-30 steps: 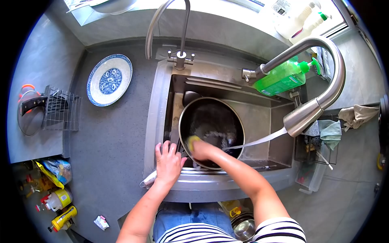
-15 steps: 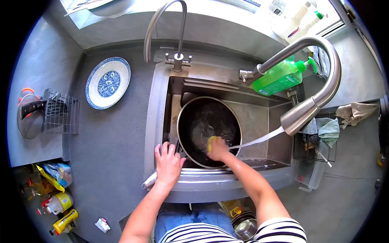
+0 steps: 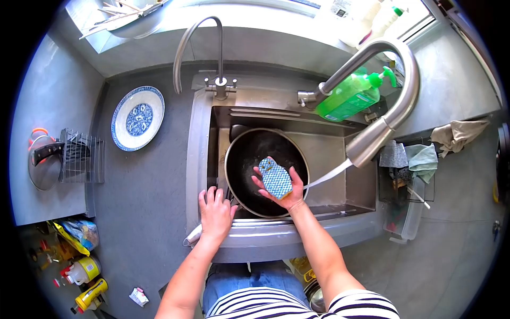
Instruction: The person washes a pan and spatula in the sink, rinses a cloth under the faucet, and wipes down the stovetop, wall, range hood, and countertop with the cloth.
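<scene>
Palm up over the dark pan (image 3: pixel 243 159), my right hand (image 3: pixel 289 194) holds a blue-and-white checked sponge (image 3: pixel 276 178) with a yellow edge. The pan stands in the steel sink (image 3: pixel 332 159), and water runs into it from the large curved tap (image 3: pixel 366 141). My left hand (image 3: pixel 217 215) lies at the sink's near left edge beside the pan, fingers spread, next to a dark handle partly hidden by it. What lies beneath its fingertips is hard to make out.
A blue-and-white plate (image 3: pixel 138 118) lies on the left counter, near a wire rack (image 3: pixel 82 157) with a knife. Behind the sink are a thin tap (image 3: pixel 220 87) and a green soap bottle (image 3: pixel 350 98). Cloths (image 3: pixel 422 162) hang at the right.
My right hand has turned from palm down inside the pan to palm up above it, showing the sponge's checked side. My left hand stays by the sink edge. The view has shifted slightly.
</scene>
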A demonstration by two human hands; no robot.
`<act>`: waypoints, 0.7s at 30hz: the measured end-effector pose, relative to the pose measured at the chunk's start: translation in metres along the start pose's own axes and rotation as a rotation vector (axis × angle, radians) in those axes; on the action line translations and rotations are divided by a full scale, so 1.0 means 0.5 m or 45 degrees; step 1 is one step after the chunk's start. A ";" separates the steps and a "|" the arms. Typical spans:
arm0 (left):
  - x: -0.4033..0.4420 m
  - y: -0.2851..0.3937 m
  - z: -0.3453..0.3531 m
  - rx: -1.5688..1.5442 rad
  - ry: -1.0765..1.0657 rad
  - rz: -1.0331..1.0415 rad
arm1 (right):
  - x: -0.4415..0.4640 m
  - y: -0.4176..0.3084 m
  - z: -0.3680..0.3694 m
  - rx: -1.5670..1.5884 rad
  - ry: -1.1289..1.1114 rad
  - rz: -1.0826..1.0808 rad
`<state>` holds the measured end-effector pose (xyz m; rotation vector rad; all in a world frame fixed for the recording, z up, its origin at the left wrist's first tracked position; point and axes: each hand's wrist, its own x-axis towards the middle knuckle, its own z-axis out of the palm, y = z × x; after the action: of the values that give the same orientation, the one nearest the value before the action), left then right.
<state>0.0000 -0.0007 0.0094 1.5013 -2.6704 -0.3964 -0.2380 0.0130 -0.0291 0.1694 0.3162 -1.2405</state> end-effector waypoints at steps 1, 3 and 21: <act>-0.003 0.003 -0.003 -0.001 0.031 -0.002 | -0.011 -0.002 -0.007 0.028 -0.004 0.002; -0.001 0.007 -0.003 0.003 0.104 0.003 | -0.028 -0.010 -0.031 0.002 0.057 -0.066; 0.070 0.320 -0.025 -0.266 0.132 0.694 | -0.319 -0.260 0.013 -0.723 1.039 -0.668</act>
<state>-0.1495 0.0463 0.0584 0.6779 -2.7021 -0.5148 -0.4062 0.1128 0.0350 0.0934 1.4749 -1.4955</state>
